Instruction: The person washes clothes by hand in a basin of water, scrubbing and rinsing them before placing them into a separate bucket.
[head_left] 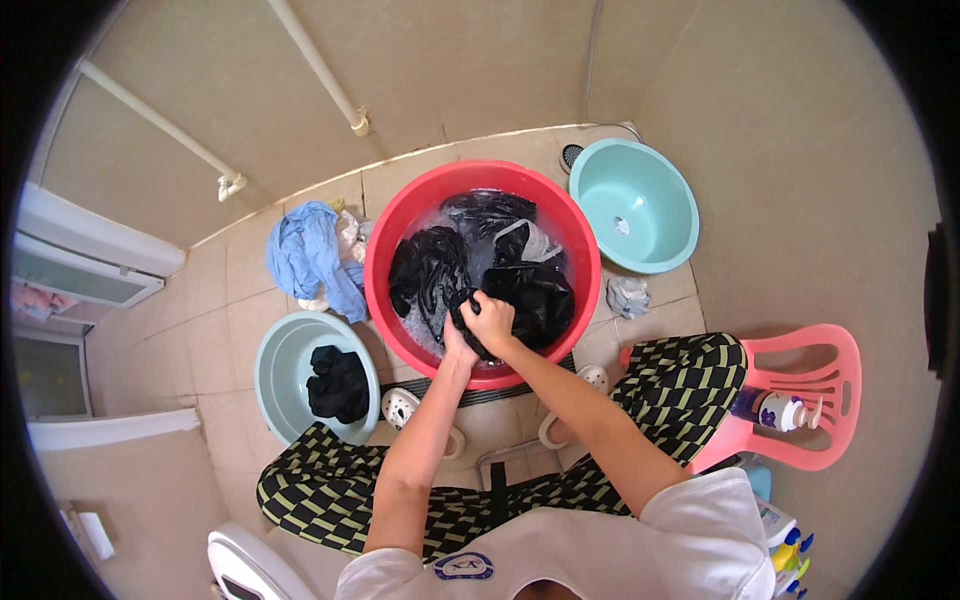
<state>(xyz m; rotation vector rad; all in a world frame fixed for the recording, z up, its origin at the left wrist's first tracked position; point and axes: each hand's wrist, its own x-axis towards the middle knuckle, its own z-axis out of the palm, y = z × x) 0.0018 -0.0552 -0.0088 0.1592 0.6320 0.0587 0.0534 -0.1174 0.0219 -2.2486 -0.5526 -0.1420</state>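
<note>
Both hands are together over the near part of a big red basin (385, 215), closed on a bunched part of a wet black garment (432, 265). My left hand (459, 343) grips it from below and to the left. Just above it, my right hand (489, 318) is wrapped round the same bunch. Soapy water and more dark cloth (530, 300) fill the basin, with a grey-white strap or trim (540, 243) showing at the right. Cloth and fingers hide exactly how the bunch lies in my palms.
A pale blue basin (272, 345) with black cloth (338, 385) stands at the left, below a heap of blue clothes (315, 250). A turquoise basin (655, 215) is at the far right. A pink plastic chair (845, 390) bears a pump bottle (775, 410). Several bottles (785, 545) stand behind.
</note>
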